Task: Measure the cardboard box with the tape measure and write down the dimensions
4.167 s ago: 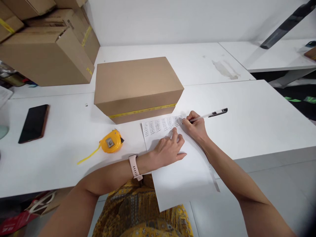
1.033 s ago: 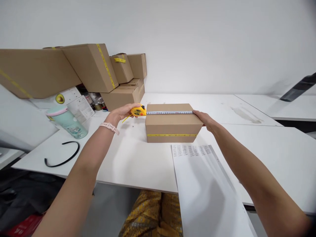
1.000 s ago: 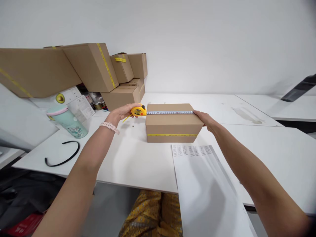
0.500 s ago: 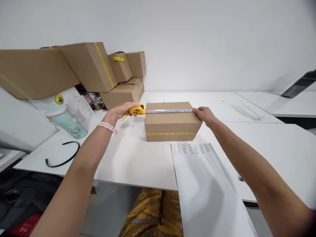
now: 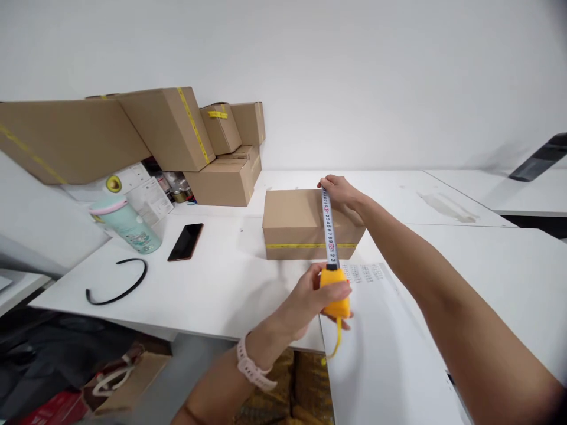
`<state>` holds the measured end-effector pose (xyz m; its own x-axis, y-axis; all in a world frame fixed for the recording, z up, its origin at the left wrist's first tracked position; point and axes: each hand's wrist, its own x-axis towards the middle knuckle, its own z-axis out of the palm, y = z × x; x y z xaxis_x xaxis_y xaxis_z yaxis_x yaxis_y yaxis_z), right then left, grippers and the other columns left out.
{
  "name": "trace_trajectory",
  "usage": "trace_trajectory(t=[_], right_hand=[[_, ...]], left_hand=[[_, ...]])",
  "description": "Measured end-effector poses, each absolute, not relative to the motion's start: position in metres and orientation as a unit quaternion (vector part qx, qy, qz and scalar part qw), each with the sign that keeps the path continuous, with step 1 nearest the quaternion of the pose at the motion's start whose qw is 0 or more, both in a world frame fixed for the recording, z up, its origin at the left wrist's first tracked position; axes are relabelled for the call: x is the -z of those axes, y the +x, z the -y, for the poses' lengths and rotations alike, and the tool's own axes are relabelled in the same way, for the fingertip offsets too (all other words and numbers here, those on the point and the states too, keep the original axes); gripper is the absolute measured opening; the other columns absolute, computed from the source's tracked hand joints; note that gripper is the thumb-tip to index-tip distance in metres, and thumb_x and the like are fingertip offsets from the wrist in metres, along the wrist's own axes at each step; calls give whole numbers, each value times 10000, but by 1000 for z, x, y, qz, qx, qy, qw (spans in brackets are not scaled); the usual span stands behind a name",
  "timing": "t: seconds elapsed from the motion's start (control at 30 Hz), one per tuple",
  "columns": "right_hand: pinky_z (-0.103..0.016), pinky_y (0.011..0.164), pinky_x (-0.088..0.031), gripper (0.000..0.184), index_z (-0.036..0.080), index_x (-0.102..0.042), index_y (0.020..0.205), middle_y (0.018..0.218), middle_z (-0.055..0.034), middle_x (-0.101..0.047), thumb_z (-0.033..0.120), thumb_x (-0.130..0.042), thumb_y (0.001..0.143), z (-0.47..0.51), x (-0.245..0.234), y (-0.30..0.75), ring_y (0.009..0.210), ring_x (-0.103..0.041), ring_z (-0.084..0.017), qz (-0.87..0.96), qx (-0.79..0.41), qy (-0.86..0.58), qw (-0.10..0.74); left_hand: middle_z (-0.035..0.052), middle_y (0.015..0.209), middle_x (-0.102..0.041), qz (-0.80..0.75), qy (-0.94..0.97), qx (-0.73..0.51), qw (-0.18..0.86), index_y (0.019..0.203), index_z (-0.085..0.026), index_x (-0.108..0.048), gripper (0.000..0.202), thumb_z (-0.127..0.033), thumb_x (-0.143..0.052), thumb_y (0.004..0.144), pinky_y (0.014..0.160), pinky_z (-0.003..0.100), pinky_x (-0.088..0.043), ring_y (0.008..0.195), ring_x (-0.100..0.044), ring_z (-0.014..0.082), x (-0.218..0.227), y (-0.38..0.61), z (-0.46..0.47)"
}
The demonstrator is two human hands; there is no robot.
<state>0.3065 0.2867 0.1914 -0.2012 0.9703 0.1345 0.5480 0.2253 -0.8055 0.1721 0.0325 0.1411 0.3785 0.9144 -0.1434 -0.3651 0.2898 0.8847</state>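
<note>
A brown cardboard box (image 5: 292,212) with a yellow strip along its front lies on the white table. My left hand (image 5: 310,298) is closed round the yellow case of a tape measure (image 5: 335,292), in front of the box and above a paper sheet. From the case, the pulled-out blade (image 5: 329,230) runs away from me across the box's top. My right hand (image 5: 339,190) pinches the blade's far end at the box's back edge. A yellow wrist strap dangles from the case.
Several cardboard boxes (image 5: 163,127) are stacked at the back left. A mint tumbler (image 5: 128,224), a phone (image 5: 186,242) and a black headband (image 5: 133,286) lie or stand on the left. A white paper sheet (image 5: 376,354) overhangs the front edge. A dark bottle (image 5: 538,158) is at far right.
The tape has swung from lying lengthwise along the box to running front to back. My left hand came right and nearer me; my right hand shifted to the back edge. The phone is now uncovered.
</note>
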Motion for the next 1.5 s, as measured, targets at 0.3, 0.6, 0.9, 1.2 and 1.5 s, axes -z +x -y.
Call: trace_trajectory(t=[0.3, 0.6, 0.9, 1.2, 1.5], right_hand=[[-364, 773, -466, 218, 236, -564, 684, 695, -39, -574, 354, -675, 830, -318, -179, 285, 803, -516, -217, 691, -314, -575, 306], [-326, 672, -398, 268, 235, -497, 608, 598, 0, -461, 285, -672, 804, -316, -175, 291, 707, -472, -184, 705, -313, -570, 284], [-326, 808, -475, 305, 229, -676, 956, 913, -59, -692, 527, -626, 914, -314, -193, 315, 912, -606, -210, 658, -392, -493, 413], [-337, 816, -506, 747, 211, -540, 1445, 897, -78, -691, 740, -331, 960, -225, -117, 413, 850, -641, -218, 651, -335, -559, 391], [-324, 782, -500, 603, 325, -526, 1434, 1192, -79, -665, 678, -461, 950, -214, -161, 376, 925, -604, -221, 689, -304, -506, 421]], left_hand=[[6, 830, -568, -373, 389, -476, 695, 948, -210, -549, 549, -591, -828, 668, 516, 282, -569, 643, -654, 150, -156, 193, -69], [9, 869, -573, -374, 338, -486, 714, 1000, -234, -521, 608, -597, -848, 639, 484, 263, -561, 670, -663, 157, -149, 205, -58], [39, 881, -597, -387, 381, -497, 677, 990, -213, -584, 557, -618, -791, 670, 458, 266, -545, 688, -679, 185, -151, 176, -52], [4, 951, -606, -533, 410, -574, 467, 1145, -257, -523, 600, -497, -816, 680, 527, 289, -573, 734, -699, 198, -97, 75, -43], [21, 942, -620, -485, 455, -588, 461, 1052, -194, -545, 556, -518, -793, 673, 436, 252, -516, 649, -701, 186, -145, 44, -89]])
